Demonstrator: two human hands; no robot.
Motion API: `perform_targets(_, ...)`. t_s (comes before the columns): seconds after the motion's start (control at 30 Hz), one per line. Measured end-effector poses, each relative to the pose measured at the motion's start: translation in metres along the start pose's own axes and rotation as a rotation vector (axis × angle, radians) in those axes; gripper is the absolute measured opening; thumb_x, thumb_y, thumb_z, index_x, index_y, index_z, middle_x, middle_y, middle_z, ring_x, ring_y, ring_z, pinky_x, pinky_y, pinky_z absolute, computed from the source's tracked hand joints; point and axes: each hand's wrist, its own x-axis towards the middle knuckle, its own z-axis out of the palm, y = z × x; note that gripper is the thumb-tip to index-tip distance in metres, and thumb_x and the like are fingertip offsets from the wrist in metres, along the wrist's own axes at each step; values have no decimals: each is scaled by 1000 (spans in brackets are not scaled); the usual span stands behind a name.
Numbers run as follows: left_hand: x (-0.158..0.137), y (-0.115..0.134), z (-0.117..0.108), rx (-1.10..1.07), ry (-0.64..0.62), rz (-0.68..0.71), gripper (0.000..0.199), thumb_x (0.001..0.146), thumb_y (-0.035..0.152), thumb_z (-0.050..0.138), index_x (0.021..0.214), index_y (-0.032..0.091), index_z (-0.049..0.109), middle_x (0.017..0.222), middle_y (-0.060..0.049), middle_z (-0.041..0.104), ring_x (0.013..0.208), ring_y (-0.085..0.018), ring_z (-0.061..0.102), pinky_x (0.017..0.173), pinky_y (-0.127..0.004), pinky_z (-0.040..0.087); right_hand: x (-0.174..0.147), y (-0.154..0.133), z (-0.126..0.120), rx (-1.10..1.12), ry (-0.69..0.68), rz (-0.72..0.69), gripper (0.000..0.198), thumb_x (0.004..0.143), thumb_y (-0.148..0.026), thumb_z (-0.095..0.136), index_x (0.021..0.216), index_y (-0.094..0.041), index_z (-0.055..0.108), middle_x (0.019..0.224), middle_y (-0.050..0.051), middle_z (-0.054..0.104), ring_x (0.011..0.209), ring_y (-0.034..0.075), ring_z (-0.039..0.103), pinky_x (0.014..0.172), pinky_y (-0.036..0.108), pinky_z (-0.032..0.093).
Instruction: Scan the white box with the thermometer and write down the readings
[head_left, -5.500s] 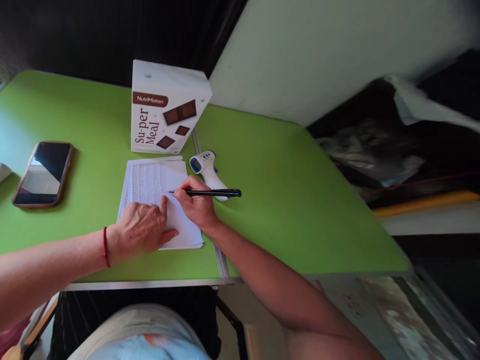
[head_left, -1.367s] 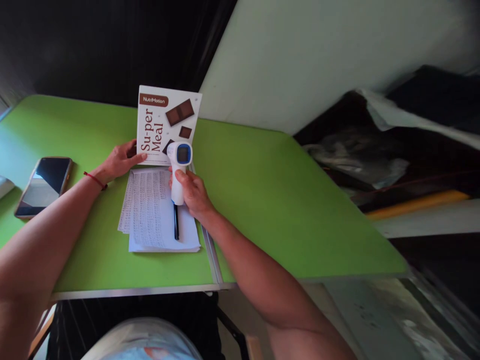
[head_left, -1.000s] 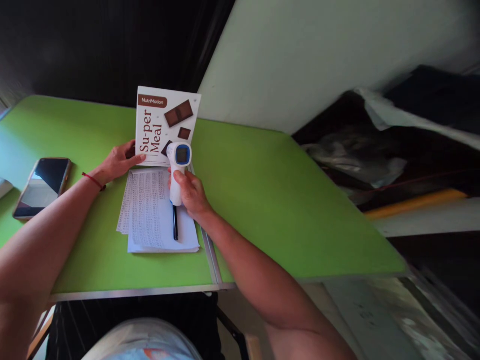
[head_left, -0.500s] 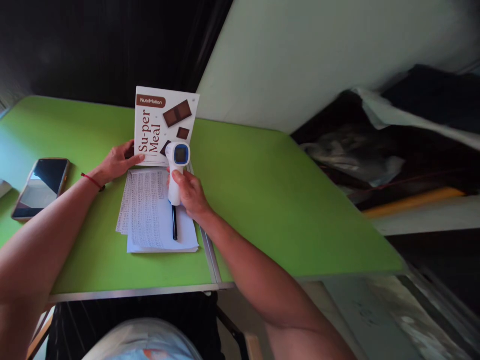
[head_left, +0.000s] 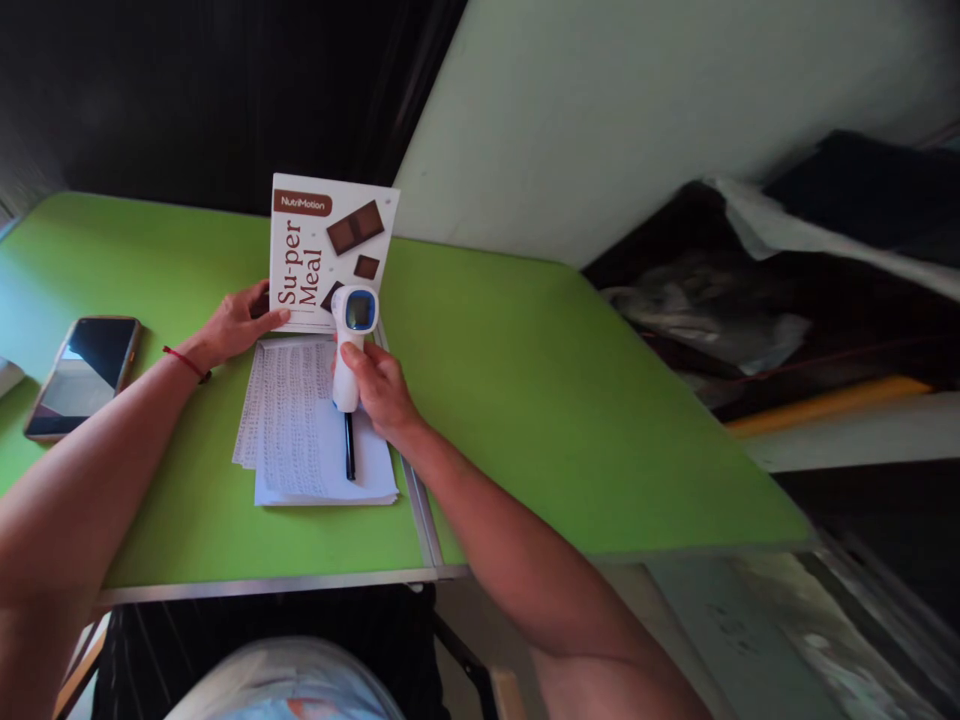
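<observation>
My left hand [head_left: 241,320] grips the lower left edge of a white box [head_left: 330,225] printed with chocolate pieces, which stands upright on the table. The thumb lies on its front; the other fingers are partly hidden behind it. Wrapped round the handle of a white infrared thermometer [head_left: 346,380] is my right hand [head_left: 381,388]. The thermometer's blue-framed screen faces me, and its head overlaps the box's lower right part. Below it, a stack of handwritten paper sheets [head_left: 300,450] lies flat, with a black pen [head_left: 349,448] on top, its upper end hidden by the thermometer.
A smartphone [head_left: 84,375] rests on the green table [head_left: 570,420] beside my left forearm. Part of a white object [head_left: 9,376] shows at the left edge. A metal seam [head_left: 421,515] crosses the tabletop. Beyond its right side is a shelf with a crumpled plastic bag [head_left: 705,315].
The thermometer has shifted very slightly left and down in my right hand. My left hand and the box have stayed in place.
</observation>
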Motion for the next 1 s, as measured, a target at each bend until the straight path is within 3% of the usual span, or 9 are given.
perform_targets(0.4,-1,2,0,-13,-18,17,56,85,56,76,121,14,70,120,-15,75,111,-29,71,100,-43,58,1,1,1,0,2,-23,54,76,-78,65,77,-25,58,69,-4,49,66,14,45,66,33,40)
perform_targets(1.0,-1,3,-1,35,-18,12,58,85,60,74,121,15,70,125,-14,74,112,-30,70,99,-43,58,2,1,1,-3,-12,-25,49,78,-73,65,78,-24,58,70,-2,51,68,15,45,66,33,40)
